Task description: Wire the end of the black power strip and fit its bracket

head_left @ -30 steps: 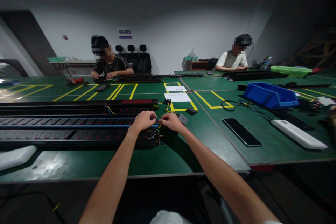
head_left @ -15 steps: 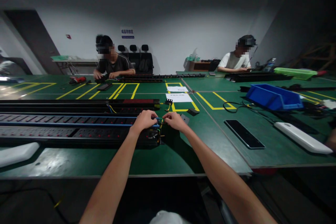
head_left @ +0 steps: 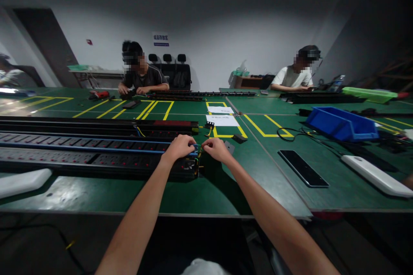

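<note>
Several long black power strips [head_left: 112, 157] lie side by side on the green table, one with blue edges and red dots along its sockets. At their right end, thin coloured wires [head_left: 198, 160] stick out. My left hand [head_left: 179, 147] rests over the blue-edged strip's end, its thumb and fingers pinched at a wire. Just right of it, my right hand [head_left: 217, 148] pinches a wire too, fingertips close to the left ones. The fingers partly hide the wire ends. Beyond the hands sits a small black connector piece [head_left: 209, 125] with a yellow wire.
To the right lie a dark-screened phone [head_left: 302, 167], a white power bank-like case [head_left: 374, 174] and a blue bin [head_left: 342, 123] with cables near it. Another white object [head_left: 26, 181] lies at front left. Paper sheets [head_left: 222, 120] lie ahead. Two people work across the table.
My view has shifted slightly, so the scene sits a little further right. Both hands stay pinched at the strip's end, with only small finger movement around the wires.
</note>
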